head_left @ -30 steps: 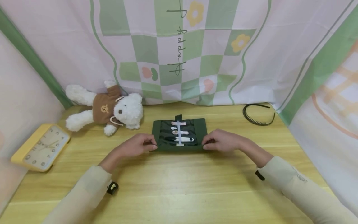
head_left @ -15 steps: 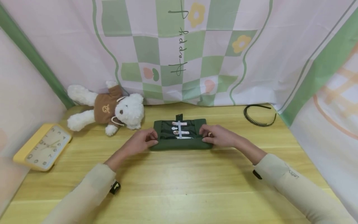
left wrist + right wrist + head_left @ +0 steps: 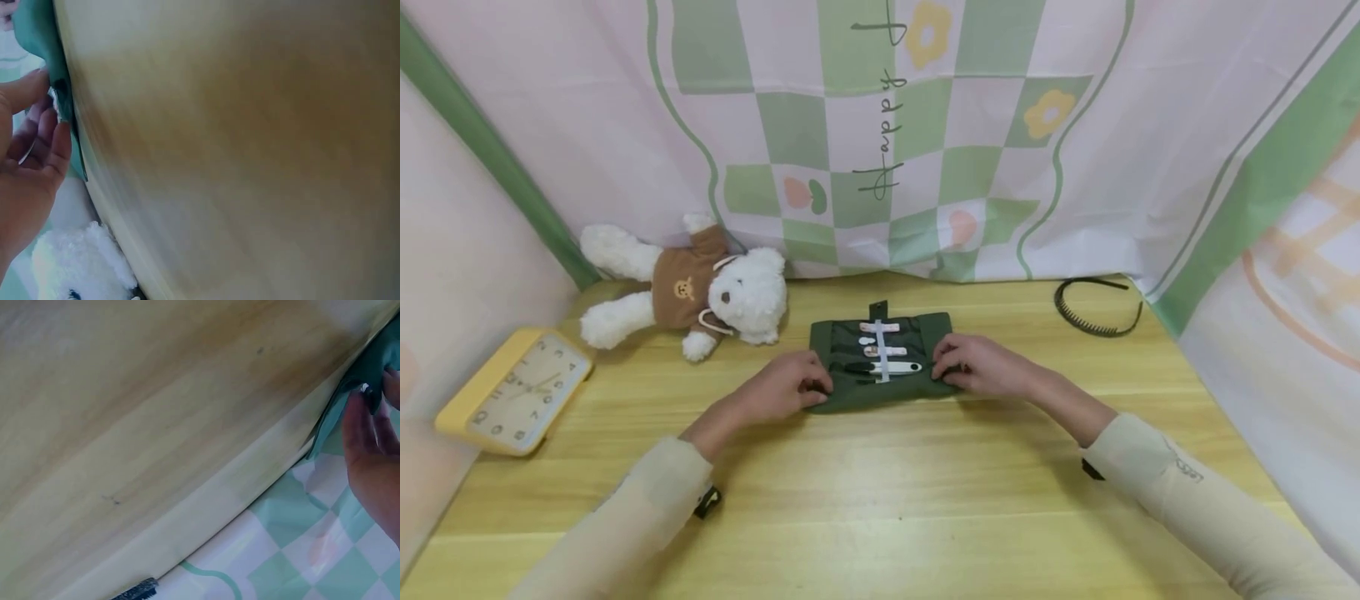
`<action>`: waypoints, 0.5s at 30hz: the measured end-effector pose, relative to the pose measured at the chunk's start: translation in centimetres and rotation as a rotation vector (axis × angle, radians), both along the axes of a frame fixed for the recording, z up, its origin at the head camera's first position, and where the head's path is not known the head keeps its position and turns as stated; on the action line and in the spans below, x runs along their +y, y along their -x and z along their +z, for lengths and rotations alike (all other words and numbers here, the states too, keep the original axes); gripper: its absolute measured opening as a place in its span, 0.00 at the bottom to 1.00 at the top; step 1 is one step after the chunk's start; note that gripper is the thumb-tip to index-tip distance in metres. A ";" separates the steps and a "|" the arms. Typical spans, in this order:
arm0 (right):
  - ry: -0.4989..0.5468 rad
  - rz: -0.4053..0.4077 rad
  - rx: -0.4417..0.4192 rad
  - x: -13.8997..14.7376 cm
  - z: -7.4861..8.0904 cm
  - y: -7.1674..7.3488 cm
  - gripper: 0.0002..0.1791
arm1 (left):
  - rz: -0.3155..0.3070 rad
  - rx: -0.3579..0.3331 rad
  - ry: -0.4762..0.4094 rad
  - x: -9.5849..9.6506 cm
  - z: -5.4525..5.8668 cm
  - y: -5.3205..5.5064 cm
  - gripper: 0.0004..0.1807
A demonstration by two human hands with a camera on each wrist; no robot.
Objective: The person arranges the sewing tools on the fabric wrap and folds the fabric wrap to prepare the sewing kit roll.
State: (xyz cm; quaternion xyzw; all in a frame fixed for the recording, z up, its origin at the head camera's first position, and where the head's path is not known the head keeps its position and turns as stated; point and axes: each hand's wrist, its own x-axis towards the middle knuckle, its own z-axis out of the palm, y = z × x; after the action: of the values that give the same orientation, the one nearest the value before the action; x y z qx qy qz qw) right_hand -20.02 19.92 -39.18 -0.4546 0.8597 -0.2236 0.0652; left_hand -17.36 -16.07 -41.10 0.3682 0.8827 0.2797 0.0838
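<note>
A dark green soft case (image 3: 939, 325) lies unfolded on the table. Under its pale middle strap (image 3: 882, 353) sit several small tools, among them a white-handled tool (image 3: 904, 367) with a dark end and patterned pieces resembling nail clippers (image 3: 886, 327). My left hand (image 3: 786, 385) pinches the case's near left corner; the left wrist view shows the thumb (image 3: 31, 89) against the green fabric. At the near right corner, my right hand (image 3: 983, 364) pinches the fabric, which bends between thumb and fingers (image 3: 359, 425) in the right wrist view. A short dark tab (image 3: 877, 311) sticks out at the far edge.
A white plush toy in a brown top (image 3: 681, 287) lies back left, behind a yellow clock (image 3: 512, 392). A black headband (image 3: 1093, 329) rests at the back right. Patterned curtains (image 3: 917, 125) hang behind the wooden table (image 3: 880, 500) and at its sides.
Half a second ago the case's near flap was raised over the white-handled tool; now it is lower and that tool shows again. Both hands stay at the near corners, the left slightly nearer the body.
</note>
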 end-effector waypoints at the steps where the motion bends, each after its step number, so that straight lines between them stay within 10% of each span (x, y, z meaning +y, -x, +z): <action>1: -0.012 0.002 0.028 0.0 0.0 -0.1 0.08 | -0.011 0.004 0.005 0.0 0.0 0.0 0.04; 6: -0.083 0.012 0.120 -0.2 0.1 -0.4 0.07 | -0.031 -0.004 0.026 0.0 0.2 -0.1 0.03; 15: -0.205 0.000 0.014 -0.1 0.8 -0.6 0.13 | -0.118 -0.005 0.044 -0.3 0.8 -0.2 0.06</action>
State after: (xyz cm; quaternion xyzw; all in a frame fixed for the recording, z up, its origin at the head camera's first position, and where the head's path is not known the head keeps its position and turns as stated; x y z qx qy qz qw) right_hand -19.47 19.78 -38.41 -0.4472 0.8784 -0.1314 0.1053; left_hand -17.19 -16.41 -40.28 0.4170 0.8652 0.2557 0.1103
